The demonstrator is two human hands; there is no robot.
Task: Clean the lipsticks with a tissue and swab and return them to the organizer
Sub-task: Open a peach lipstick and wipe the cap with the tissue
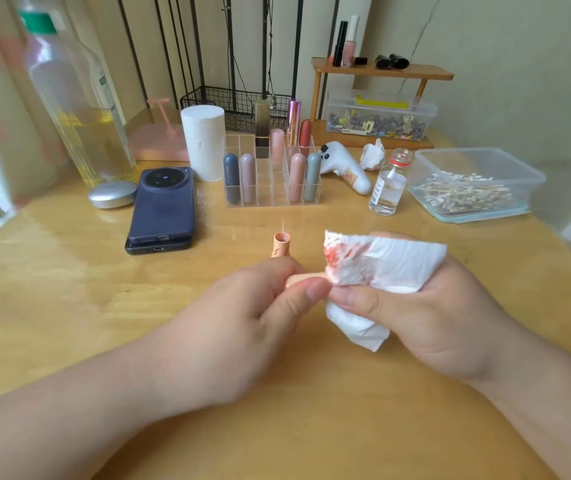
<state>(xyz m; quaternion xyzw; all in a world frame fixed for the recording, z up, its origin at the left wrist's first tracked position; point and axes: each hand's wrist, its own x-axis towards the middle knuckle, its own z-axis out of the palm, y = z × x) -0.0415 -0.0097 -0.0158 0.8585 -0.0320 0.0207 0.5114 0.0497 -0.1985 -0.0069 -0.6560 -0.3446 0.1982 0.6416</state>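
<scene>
Two hands meet above the counter (69, 271). The left hand (242, 327) has its fingers (263, 271) curled round a peach lipstick (296, 280), thumb pressed on it. The right hand (426, 306) pinches a red-stained tissue (381, 261) against the lipstick's end. An open peach tube (281, 244) shows just beyond the left fingers. The clear organizer (273, 199), holding other lipsticks (248, 178), stands farther back.

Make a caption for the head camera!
Left hand holds a peach lipstick; right hand holds a stained tissue against it.
</scene>
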